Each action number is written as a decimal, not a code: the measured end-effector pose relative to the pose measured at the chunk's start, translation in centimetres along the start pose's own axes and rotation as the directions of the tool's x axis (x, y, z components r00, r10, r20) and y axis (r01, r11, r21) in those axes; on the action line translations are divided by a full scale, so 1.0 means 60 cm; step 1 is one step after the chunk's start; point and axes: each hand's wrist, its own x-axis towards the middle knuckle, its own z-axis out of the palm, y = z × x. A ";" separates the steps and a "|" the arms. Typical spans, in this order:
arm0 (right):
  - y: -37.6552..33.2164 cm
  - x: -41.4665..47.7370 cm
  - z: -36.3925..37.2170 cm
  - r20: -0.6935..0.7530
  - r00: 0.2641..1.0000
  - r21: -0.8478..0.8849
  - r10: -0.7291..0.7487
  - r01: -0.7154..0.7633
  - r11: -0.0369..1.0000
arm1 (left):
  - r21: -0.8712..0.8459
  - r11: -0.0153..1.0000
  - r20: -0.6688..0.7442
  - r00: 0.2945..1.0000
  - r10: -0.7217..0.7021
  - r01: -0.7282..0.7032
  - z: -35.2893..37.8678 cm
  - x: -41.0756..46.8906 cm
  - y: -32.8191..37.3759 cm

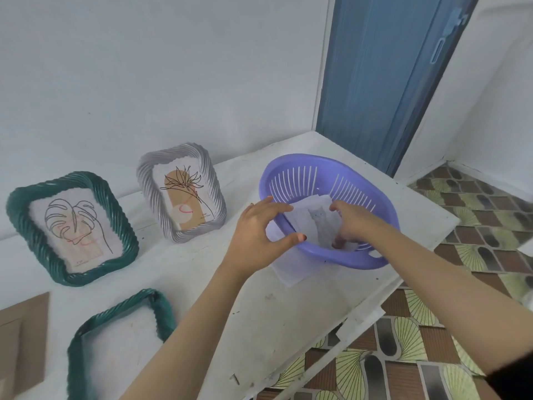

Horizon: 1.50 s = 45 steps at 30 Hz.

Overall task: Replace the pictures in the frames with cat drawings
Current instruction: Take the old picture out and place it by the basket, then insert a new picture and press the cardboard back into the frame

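Note:
A purple slotted basket point(360, 180) sits on the white table and holds loose white sheets point(314, 217), one showing a faint cat drawing. My right hand point(352, 223) reaches inside the basket with its fingers on those sheets. My left hand point(259, 235) hovers at the basket's near rim, fingers spread, holding nothing. A green frame point(17, 215) with a leaf line drawing and a grey frame point(213, 183) with a flower drawing lean on the wall. Another green frame point(164, 310) lies face down near me with its back off.
A brown cardboard backing point(23, 336) lies at the left edge. A white sheet point(288, 272) sticks out from under the basket. The table point(274, 321) ends at the right, over patterned floor tiles point(403, 365). A blue door point(383, 76) stands behind.

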 end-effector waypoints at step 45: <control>-0.240 -0.229 0.270 -0.174 0.821 0.646 -0.544 0.512 0.566 | -0.407 0.661 -0.240 0.625 -0.743 0.630 -0.257 -0.323 -0.023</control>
